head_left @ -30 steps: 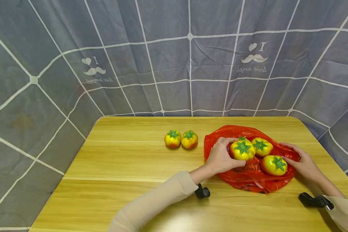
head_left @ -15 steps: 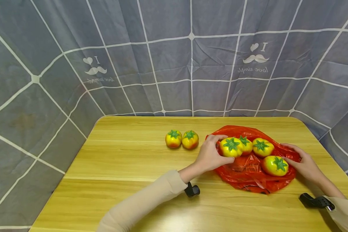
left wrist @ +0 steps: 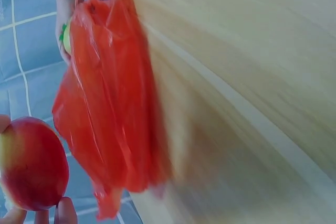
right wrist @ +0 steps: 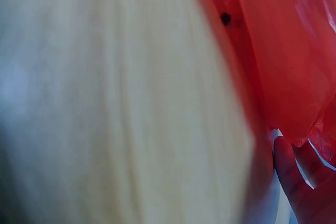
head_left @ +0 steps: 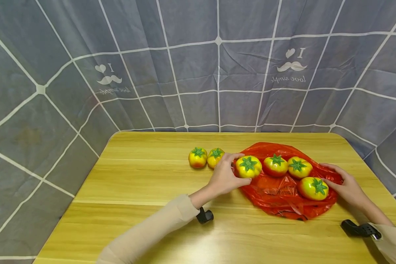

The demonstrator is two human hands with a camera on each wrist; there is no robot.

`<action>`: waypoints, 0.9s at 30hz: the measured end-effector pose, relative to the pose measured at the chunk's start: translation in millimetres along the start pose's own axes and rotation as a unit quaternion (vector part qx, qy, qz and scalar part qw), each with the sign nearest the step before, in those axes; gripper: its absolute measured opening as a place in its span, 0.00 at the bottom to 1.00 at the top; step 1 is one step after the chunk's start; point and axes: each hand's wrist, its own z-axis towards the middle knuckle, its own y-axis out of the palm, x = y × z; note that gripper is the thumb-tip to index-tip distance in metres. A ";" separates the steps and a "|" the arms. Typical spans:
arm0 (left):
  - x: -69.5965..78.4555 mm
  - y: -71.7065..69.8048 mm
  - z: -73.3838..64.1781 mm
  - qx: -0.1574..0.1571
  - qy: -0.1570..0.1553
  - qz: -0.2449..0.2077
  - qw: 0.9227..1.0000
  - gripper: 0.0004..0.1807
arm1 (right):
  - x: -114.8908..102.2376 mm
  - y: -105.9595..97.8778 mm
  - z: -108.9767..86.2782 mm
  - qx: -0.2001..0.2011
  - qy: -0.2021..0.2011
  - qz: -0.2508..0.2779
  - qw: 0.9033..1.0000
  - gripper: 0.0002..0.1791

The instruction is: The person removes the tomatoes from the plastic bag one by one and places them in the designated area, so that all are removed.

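Fruit (head_left: 248, 167), one, pinched across its sides by left hand (head_left: 223, 176), at left edge of red bag (head_left: 277, 203); likely light, stiff, slippery, best held round the girth. Right hand (head_left: 348, 189) at bag's right; pinching, cannot tell. Table (head_left: 135, 212): wood-grained. Curtain (head_left: 242, 108) behind: grey, white-gridded.

In my head feed, the left fingers (head_left: 231, 157) hide part of one loose fruit (head_left: 214, 157); print on the red bag (head_left: 274, 200) is too small to read. Right wrist: tabletop (right wrist: 142, 103) blurred, right fingers (right wrist: 289, 169) run out of view at the lower corner.
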 end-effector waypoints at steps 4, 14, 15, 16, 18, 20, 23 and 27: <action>-7.6 -10.5 -2.0 0.013 -0.003 -0.002 1.000 0.38 | -0.1 -0.7 1.6 0.001 -0.002 -0.011 1.000 0.26; -26.4 -29.5 -8.7 0.030 -0.007 0.012 0.999 0.38 | 0.6 -2.6 0.9 -0.004 -0.006 -0.017 1.000 0.25; -28.3 -31.4 -9.6 0.031 -0.007 0.012 0.999 0.38 | 0.5 -2.9 0.9 -0.005 -0.005 -0.017 1.000 0.25; -29.9 -33.5 -10.5 0.033 -0.008 0.014 0.999 0.38 | 0.4 -3.1 1.0 -0.007 -0.005 -0.016 1.000 0.26; -32.7 -38.0 -12.4 0.036 -0.011 0.014 0.999 0.38 | 0.4 -2.9 1.2 -0.006 -0.001 -0.015 1.000 0.26; -35.4 -42.5 -14.0 0.039 -0.014 0.016 0.999 0.38 | 0.4 -2.4 1.4 -0.008 -0.002 -0.010 1.000 0.26; -38.4 -48.9 -15.7 0.045 -0.018 0.021 0.999 0.37 | 0.2 -1.6 1.1 -0.007 -0.002 -0.007 1.000 0.26; -41.4 -56.1 -17.0 0.049 -0.021 0.019 0.998 0.37 | -0.1 -2.1 0.4 -0.006 -0.004 -0.007 1.000 0.26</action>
